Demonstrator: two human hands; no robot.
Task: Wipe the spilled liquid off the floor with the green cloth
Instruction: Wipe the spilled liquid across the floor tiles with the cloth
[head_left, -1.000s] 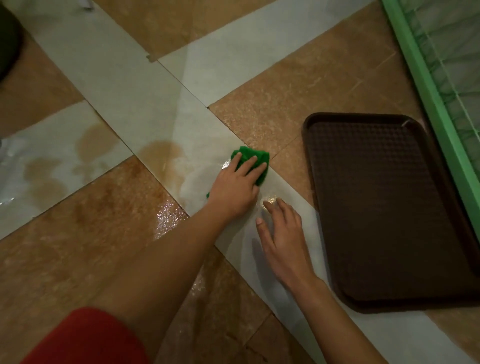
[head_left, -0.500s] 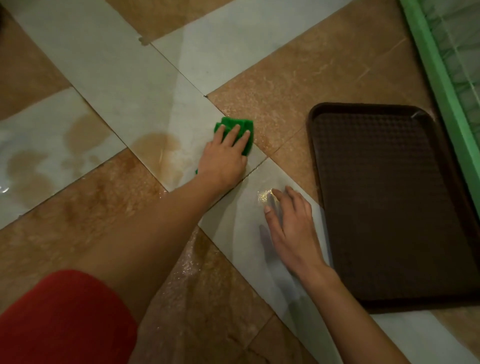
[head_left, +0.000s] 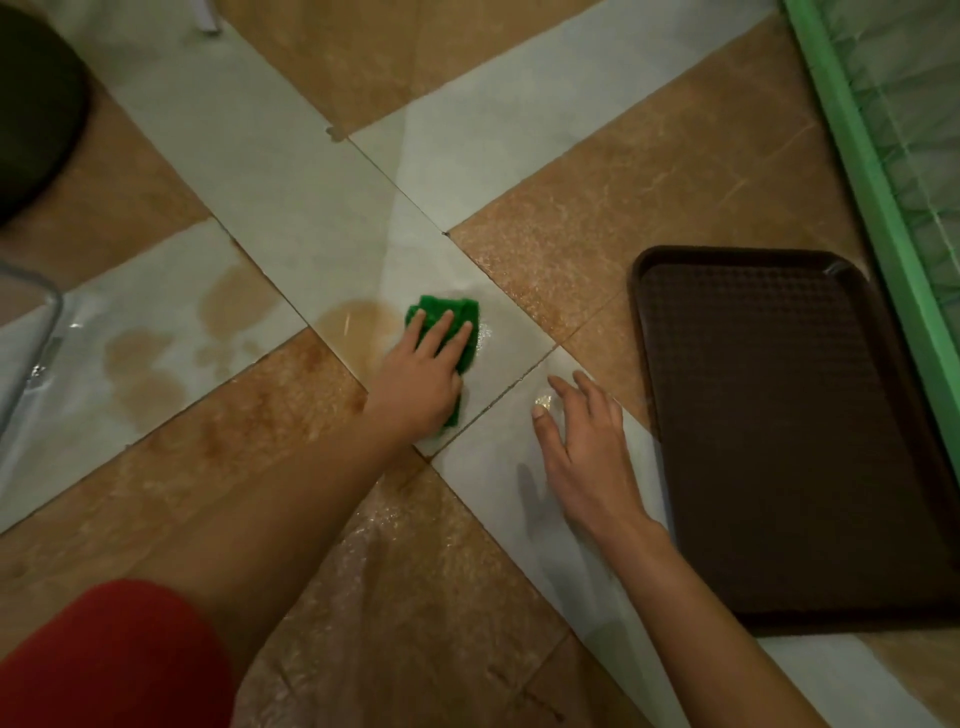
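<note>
My left hand (head_left: 421, 374) presses the green cloth (head_left: 457, 317) flat, fingers straight; its long axis runs away from me. My right hand (head_left: 587, 447) rests, fingers spread, on the floor (head_left: 597, 208).

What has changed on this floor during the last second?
The left hand, pressing flat on the green cloth, slid it leftward to the edge of the brown puddle. Nothing was taken or released. The right hand stays on the pale tile beside the tray.
</note>
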